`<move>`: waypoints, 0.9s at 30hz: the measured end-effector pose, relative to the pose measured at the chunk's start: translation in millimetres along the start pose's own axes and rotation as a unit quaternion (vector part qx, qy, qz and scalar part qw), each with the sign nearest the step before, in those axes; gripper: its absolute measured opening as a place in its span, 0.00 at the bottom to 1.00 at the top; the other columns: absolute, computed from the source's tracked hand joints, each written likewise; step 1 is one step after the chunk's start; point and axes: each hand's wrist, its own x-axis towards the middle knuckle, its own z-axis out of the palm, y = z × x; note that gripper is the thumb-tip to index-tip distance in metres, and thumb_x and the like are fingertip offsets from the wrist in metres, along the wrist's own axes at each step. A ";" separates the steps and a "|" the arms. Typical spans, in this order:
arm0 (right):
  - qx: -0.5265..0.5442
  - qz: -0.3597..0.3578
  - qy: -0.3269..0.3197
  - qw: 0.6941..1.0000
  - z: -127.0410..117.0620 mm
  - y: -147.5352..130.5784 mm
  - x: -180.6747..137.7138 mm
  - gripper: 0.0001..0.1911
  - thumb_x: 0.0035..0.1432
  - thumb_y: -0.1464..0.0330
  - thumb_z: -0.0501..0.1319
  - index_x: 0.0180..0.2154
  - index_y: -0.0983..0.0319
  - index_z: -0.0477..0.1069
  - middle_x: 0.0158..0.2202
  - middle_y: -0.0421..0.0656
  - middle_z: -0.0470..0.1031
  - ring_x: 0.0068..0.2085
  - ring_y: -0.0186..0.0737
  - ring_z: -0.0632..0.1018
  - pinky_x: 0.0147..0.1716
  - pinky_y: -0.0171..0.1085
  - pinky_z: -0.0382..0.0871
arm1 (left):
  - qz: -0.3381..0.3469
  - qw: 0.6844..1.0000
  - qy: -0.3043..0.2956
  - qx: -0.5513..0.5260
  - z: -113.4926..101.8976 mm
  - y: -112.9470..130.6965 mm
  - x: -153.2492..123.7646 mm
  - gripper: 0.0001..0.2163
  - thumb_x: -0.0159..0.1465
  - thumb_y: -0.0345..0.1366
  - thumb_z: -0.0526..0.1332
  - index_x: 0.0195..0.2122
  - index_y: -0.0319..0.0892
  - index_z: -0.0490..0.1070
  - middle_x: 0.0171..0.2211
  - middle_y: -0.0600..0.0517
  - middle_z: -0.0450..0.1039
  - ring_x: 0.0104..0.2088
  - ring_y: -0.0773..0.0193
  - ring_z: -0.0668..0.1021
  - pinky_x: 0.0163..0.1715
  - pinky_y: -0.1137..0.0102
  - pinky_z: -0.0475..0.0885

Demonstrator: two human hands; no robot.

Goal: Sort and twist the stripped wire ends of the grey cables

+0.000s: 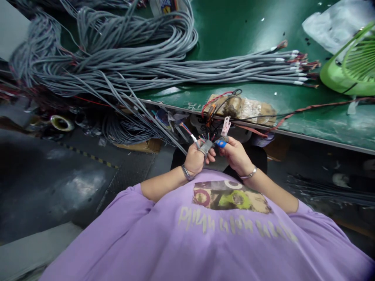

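Just past the front edge of the bench, my left hand [197, 159] is closed around a grey cable [181, 149], whose stripped end shows thin coloured wires [186, 128]. Grey wrapping covers its thumb. Close beside it on the right, my right hand [235, 155] is pinched, with blue tape on a fingertip and grey wrapping on another. Whatever sits between those fingertips is too small to make out. More fine wire ends [208, 137] fan out between the two hands. A pink clip [226, 125] stands just above my right hand.
A thick bundle of grey cables [164, 74] lies along the green bench [228, 27]. At the right stands a green fan [351, 66] near a plastic bag [336, 23]. A taped block [249, 108] with leads sits at the bench edge. Coiled cable [125, 130] lies below.
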 end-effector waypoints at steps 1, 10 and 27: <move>0.011 0.018 -0.009 1.000 -2.0 -1.3 -0.1 0.17 0.41 0.59 0.74 0.28 0.61 0.71 0.22 0.35 0.68 0.23 0.28 0.67 0.23 0.31 0.63 | 0.000 1.000 -0.008 0.005 -0.8 -0.6 -0.3 0.20 0.55 0.54 0.66 0.31 0.41 0.64 0.20 0.57 0.72 0.14 0.73 0.72 0.11 0.78 0.56; 0.009 -0.006 -0.002 1.000 5.5 -8.4 1.4 0.21 0.37 0.64 0.77 0.34 0.61 0.73 0.29 0.38 0.75 0.27 0.30 0.71 0.24 0.30 0.64 | 0.005 0.995 -0.074 0.059 -4.7 -3.7 -5.0 0.19 0.57 0.53 0.65 0.31 0.41 0.66 0.20 0.56 0.73 0.14 0.73 0.72 0.11 0.78 0.56; 0.022 -0.018 0.024 0.999 10.8 -5.6 -0.1 0.21 0.37 0.67 0.76 0.34 0.61 0.72 0.27 0.35 0.73 0.25 0.28 0.69 0.24 0.30 0.63 | 0.004 0.996 -0.065 0.057 -4.9 -4.9 -4.5 0.18 0.57 0.51 0.66 0.30 0.41 0.65 0.19 0.56 0.73 0.14 0.73 0.72 0.10 0.79 0.55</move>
